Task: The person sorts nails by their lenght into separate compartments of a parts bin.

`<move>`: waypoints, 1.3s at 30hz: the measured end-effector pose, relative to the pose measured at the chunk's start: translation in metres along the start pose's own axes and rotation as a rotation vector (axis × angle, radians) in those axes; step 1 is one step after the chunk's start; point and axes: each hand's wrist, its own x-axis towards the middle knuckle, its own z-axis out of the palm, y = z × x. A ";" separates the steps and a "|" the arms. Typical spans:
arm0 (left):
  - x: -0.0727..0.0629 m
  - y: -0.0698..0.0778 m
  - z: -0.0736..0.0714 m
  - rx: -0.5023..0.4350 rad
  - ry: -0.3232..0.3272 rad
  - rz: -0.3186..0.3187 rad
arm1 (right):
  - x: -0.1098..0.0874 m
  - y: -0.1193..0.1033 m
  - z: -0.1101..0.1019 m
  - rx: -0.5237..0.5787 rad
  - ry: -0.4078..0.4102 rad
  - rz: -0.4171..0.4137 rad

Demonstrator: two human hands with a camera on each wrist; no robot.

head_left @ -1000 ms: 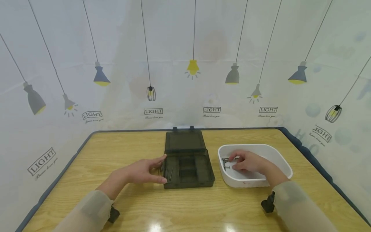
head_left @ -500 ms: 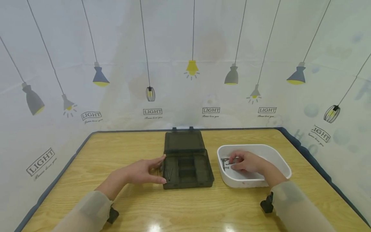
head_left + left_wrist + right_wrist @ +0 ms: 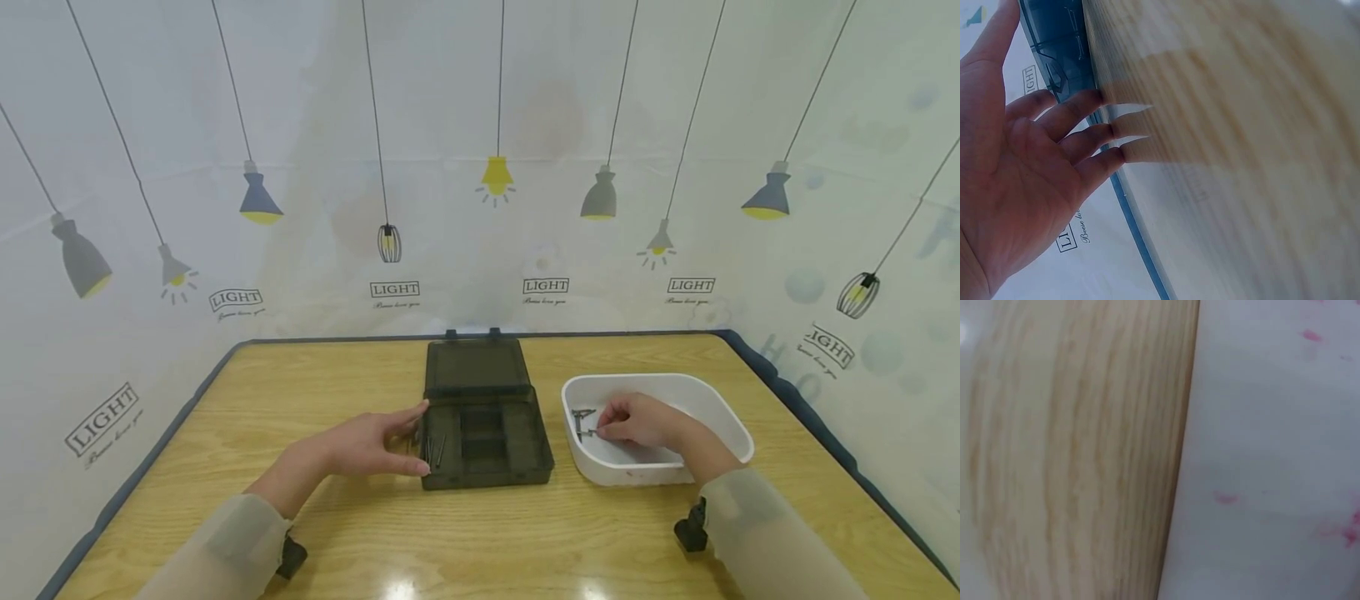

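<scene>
A dark translucent compartment box [image 3: 483, 479] lies on the table with its lid [image 3: 477, 365] folded back. Thin screws [image 3: 440, 451] lie in its left compartment. My left hand [image 3: 367, 444] spans the box's left side, index finger at the back and thumb at the front corner. In the left wrist view, the other fingers [image 3: 1088, 140] of that hand reach down to the tabletop. Inside a white tub [image 3: 720, 417], my right hand [image 3: 637, 421] has thumb and fingertips together on the end of a screw. Several more screws [image 3: 580, 417] lie left of it.
The wooden table [image 3: 480, 542] carries both containers, the tub to the right of the box with a gap between. A printed cloth [image 3: 480, 250] hangs behind the table. The right wrist view shows the tabletop and the tub's outer wall [image 3: 1260, 450], with pink marks.
My right hand's fingers have drawn together and shifted slightly toward the near side of the tub, onto a screw. The left hand and the box keep their places.
</scene>
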 end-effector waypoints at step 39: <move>0.002 -0.005 0.000 0.019 0.018 -0.012 | -0.019 -0.035 -0.002 0.376 0.154 -0.099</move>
